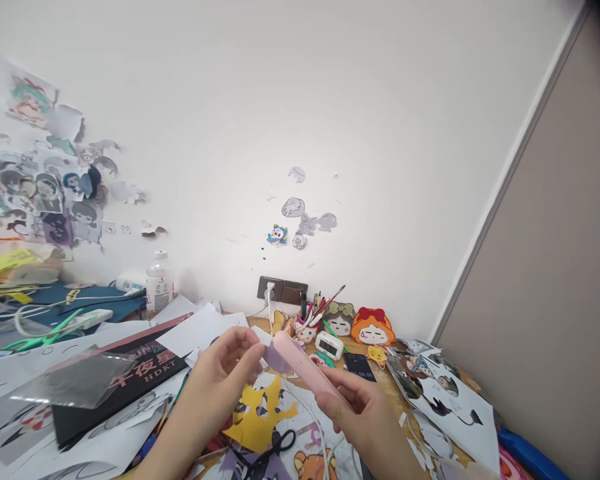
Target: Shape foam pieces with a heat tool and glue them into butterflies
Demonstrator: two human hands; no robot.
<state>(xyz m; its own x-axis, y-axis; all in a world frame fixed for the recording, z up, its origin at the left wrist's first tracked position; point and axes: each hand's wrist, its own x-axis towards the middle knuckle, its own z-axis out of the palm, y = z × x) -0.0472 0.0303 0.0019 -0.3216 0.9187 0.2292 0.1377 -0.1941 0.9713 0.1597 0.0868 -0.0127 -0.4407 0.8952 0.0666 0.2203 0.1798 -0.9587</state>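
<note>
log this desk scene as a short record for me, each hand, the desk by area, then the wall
left hand: raised, fingertips near a white piece; whether it grips it is unclear
right hand: holding a long pink object, its rounded end toward the left hand
below the hands: yellow cut paper, black-handled scissors
behind the hands: patterned pen cup, white digital clock, phone
far left: green scissors, clear bottle
wall: dark socket panel with a white plug, paper cut-outs
</note>
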